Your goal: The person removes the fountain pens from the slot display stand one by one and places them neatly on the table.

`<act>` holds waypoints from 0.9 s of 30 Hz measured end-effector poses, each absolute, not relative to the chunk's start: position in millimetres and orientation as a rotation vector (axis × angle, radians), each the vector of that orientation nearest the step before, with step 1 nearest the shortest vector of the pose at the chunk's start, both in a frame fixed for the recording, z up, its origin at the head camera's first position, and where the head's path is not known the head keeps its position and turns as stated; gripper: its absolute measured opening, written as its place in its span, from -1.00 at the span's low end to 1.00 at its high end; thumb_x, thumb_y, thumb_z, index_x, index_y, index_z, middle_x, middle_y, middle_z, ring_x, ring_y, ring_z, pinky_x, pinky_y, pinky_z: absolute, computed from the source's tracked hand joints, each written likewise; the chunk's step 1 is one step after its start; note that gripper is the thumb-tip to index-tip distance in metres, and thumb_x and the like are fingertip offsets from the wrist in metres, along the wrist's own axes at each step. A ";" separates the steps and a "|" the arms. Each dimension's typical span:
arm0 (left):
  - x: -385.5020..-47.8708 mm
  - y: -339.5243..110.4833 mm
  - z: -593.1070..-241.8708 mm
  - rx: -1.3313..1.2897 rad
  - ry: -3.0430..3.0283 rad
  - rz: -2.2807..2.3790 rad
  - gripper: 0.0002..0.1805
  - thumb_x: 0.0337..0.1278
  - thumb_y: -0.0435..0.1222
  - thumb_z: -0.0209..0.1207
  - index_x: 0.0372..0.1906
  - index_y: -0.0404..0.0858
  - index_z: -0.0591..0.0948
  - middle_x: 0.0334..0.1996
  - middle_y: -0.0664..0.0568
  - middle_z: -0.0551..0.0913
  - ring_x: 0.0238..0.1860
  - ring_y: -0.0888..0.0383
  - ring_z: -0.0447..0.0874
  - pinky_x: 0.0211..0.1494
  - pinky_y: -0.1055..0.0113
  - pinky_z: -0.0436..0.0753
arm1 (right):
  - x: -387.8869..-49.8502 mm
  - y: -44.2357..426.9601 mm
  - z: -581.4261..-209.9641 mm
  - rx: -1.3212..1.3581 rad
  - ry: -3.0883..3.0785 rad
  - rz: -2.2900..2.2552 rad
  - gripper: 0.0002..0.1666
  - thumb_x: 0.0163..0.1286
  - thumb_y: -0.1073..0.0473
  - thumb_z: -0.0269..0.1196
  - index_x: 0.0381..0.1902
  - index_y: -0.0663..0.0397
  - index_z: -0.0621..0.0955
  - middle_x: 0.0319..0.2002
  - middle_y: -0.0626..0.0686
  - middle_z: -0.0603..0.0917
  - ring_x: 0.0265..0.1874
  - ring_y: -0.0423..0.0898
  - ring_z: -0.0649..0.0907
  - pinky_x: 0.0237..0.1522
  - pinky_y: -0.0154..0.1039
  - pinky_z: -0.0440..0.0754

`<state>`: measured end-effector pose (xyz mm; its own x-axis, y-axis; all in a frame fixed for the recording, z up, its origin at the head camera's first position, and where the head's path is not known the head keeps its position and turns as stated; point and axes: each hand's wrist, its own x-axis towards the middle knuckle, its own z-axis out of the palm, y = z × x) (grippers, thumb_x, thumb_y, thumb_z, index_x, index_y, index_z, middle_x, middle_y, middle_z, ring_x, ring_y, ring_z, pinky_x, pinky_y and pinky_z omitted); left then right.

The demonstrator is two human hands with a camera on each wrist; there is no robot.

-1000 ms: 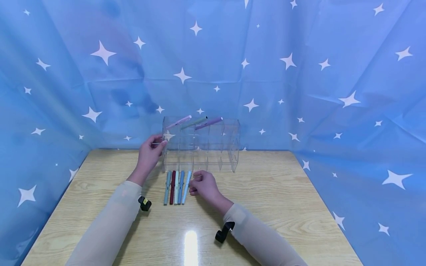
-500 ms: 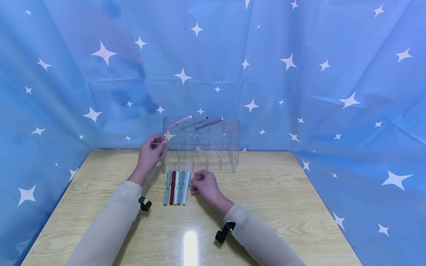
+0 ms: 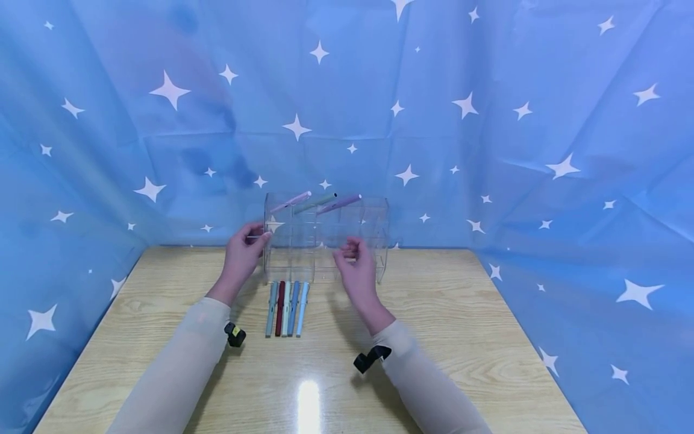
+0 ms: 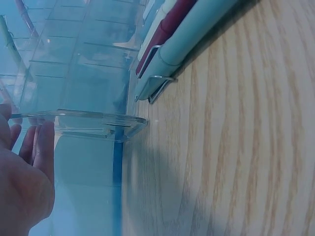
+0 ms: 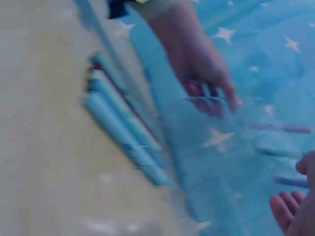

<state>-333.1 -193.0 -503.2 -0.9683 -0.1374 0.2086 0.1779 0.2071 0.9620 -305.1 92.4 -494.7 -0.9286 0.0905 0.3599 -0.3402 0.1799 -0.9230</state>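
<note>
Left hand [image 3: 243, 255] in a grip on clear rack [image 3: 320, 236], relaxed right hand [image 3: 359, 271] before it

A white streak of glare [image 3: 309, 407] is blazing off the desk [image 3: 461, 361] in the bright head view, soft shadows [image 3: 208, 392] are falling beside the sleeves [image 3: 168, 374], the left wrist view is running dim and bluish, and the right's pens [image 5: 125, 125] are smearing into blur!

One pen [image 3: 279, 308] is dark red, the backdrop [image 3: 358, 84] blue with white stars [image 3: 296, 128].
</note>
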 end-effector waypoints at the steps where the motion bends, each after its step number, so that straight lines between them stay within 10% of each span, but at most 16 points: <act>1: -332.9 -193.2 -503.4 -0.038 -2.235 -1.837 -0.46 0.64 -0.05 0.30 0.48 -0.25 0.60 0.19 -0.19 0.67 0.09 -0.04 0.69 0.01 0.38 0.82 | -308.5 93.4 -489.8 0.234 -2.119 1.784 -0.51 0.54 0.28 0.45 0.33 0.14 0.58 0.04 0.10 0.71 -0.01 -0.04 0.71 0.05 -0.16 0.81; 9: -333.0 -194.4 -505.7 -0.013 -2.240 -1.833 -0.48 0.64 -0.08 0.32 0.47 -0.24 0.61 0.17 -0.20 0.69 0.09 -0.05 0.70 0.14 0.12 0.85 | -333.2 86.3 -454.9 0.184 -2.033 1.815 -0.28 0.58 0.14 0.43 0.54 0.04 0.38 0.29 0.04 0.53 0.17 0.03 0.67 0.17 -0.02 0.77; 21: -332.8 -193.1 -504.2 -0.009 -2.238 -1.837 -0.47 0.63 -0.08 0.32 0.47 -0.24 0.59 0.18 -0.21 0.68 0.11 -0.09 0.70 0.16 0.13 0.85 | -362.2 69.1 -428.3 0.028 -2.030 1.816 -0.21 0.56 0.20 0.42 0.59 0.19 0.32 0.44 0.20 0.50 -0.16 -0.04 0.75 -0.39 -0.25 0.69; 27: -333.7 -192.0 -503.6 -0.023 -2.227 -1.844 -0.48 0.64 -0.10 0.32 0.47 -0.25 0.60 0.17 -0.24 0.69 0.09 -0.09 0.70 0.17 0.03 0.85 | -374.3 60.9 -424.8 0.075 -2.022 1.857 -0.19 0.55 0.26 0.41 0.59 0.22 0.28 0.36 0.23 0.53 -0.22 0.02 0.81 -0.22 -0.21 0.85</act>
<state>-333.7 -192.0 -503.6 -0.9687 -0.1458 0.2011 0.1704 0.1991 0.9651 -374.3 60.9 -424.8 -0.9214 0.2220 0.3189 -0.2990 0.1192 -0.9468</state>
